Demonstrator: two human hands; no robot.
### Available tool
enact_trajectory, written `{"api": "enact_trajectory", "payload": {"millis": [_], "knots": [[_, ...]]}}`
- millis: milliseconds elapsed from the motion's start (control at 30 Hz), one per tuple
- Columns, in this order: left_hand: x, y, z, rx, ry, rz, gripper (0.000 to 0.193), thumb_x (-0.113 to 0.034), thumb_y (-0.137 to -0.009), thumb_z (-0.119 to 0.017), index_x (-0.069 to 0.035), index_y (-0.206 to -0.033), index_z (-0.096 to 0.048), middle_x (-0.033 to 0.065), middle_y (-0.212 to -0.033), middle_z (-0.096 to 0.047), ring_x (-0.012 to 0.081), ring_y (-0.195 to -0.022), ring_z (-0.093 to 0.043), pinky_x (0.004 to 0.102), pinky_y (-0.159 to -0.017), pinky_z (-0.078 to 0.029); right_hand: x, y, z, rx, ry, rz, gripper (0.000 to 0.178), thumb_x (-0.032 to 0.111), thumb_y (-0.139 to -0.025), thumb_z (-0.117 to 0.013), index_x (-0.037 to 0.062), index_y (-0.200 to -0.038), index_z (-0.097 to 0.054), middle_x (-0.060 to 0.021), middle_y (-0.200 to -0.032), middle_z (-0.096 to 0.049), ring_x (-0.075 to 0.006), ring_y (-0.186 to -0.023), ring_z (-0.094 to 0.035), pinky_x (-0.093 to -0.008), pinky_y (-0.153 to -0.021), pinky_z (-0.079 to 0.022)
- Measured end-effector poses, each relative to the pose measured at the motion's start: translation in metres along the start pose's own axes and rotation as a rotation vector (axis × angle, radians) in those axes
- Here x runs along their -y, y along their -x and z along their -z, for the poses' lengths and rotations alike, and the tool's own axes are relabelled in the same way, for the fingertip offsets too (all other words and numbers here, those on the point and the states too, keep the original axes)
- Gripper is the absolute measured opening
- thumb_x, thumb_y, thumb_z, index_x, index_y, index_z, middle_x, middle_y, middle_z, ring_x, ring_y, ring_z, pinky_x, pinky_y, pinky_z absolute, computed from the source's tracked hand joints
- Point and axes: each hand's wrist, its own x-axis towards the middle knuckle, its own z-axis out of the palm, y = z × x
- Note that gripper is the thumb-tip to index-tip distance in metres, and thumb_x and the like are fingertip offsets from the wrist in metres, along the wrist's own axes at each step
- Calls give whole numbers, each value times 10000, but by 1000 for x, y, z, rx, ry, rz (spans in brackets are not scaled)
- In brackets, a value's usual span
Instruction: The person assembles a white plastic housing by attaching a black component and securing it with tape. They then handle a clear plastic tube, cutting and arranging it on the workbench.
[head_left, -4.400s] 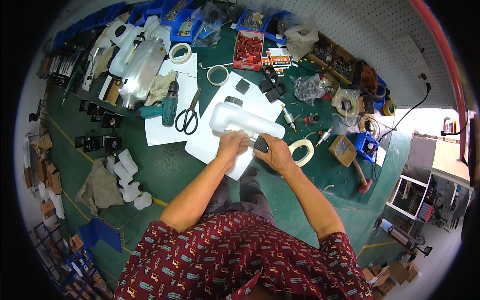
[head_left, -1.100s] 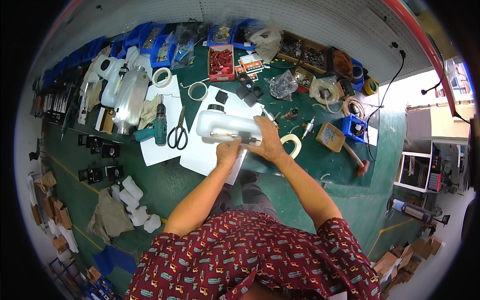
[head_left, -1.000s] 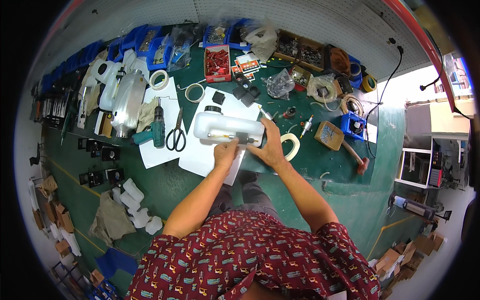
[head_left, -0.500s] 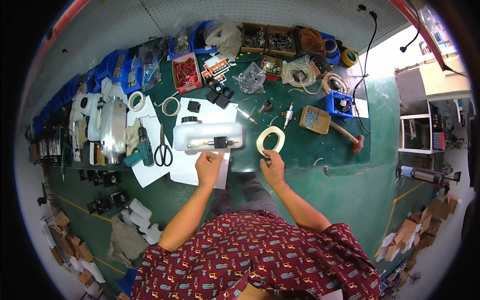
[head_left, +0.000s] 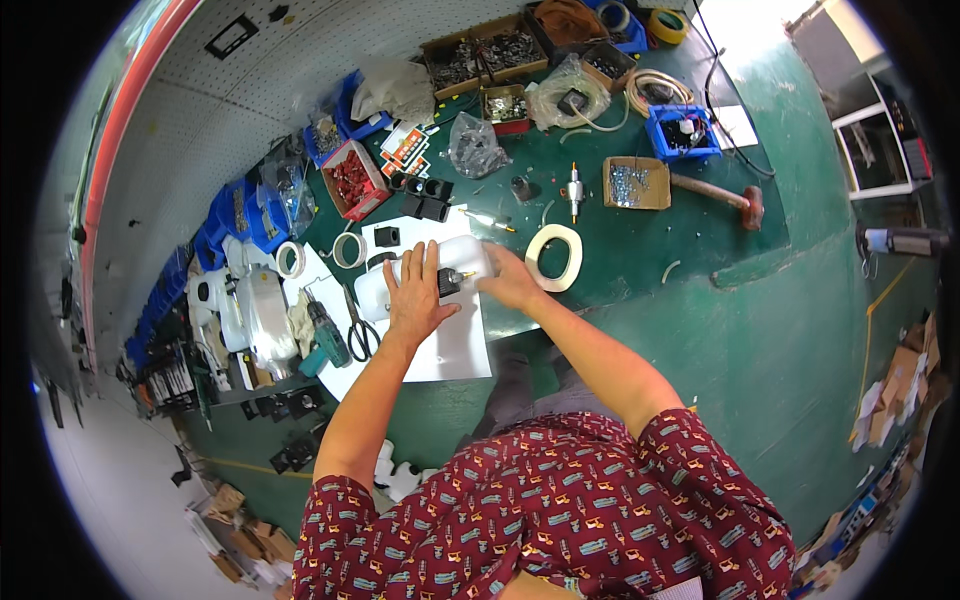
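Left hand [head_left: 414, 298] spread over white bottle [head_left: 463, 255]; right hand [head_left: 512, 279] at end, grip can't tell — uneven push could roll bottle, jar black fitting [head_left: 449, 283].

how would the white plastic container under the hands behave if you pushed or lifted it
The white container looks like moulded plastic, so it is probably fairly stiff and light for its size. Its smooth surface might be a bit slippery. Given its long, boxy shape, it would likely slide over the white paper rather than roll.
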Motion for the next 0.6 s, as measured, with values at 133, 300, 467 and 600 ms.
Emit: {"api": "enact_trajectory", "payload": {"millis": [133, 300, 467, 600], "knots": [[15, -10, -4, -2, 24, 0, 1322, -429, -594, -964, -73, -1622, -214, 140, -1572, -392, 320, -1466, -369, 669, -1199, -185, 8, -5, -5, -14, -72, -36, 739, 301, -777, -816, 37, -1422, -573, -200, -1307, -610, -306, -1173, -639, -383, -1001, -509], [27, -38, 6, 83, 82, 13, 1330, -416, -574, -973, -101, -1632, -231, 143, -1562, -427, 308, -1468, -390, 670, -1207, -159, 0, -21, -9, -79, -10, 14, 649, 336, -854, -782, 34, -1400, -605, -191, -1249, -670, -261, -1083, -671, -370, -924, -535], [34, -47, 9, 118, 106, 0, 1322, -433, -573, -961, -95, -1630, -242, 132, -1555, -435, 301, -1459, -398, 673, -1199, -168, -10, -30, -19, -158, 32, 32, 576, 326, -918, -705, 10, -1389, -604, -162, -1117, -735, -235, -994, -693, -360, -885, -537], [15, -22, -6, -53, 54, -1, 1262, -373, -603, -965, -82, -1609, -261, 144, -1537, -445, 314, -1435, -413, 677, -1187, -184, -17, -4, -18, -241, 74, 214, 612, 357, -871, -686, -19, -1348, -620, -228, -1119, -696, -370, -1109, -664, -417, -997, -508]]}}
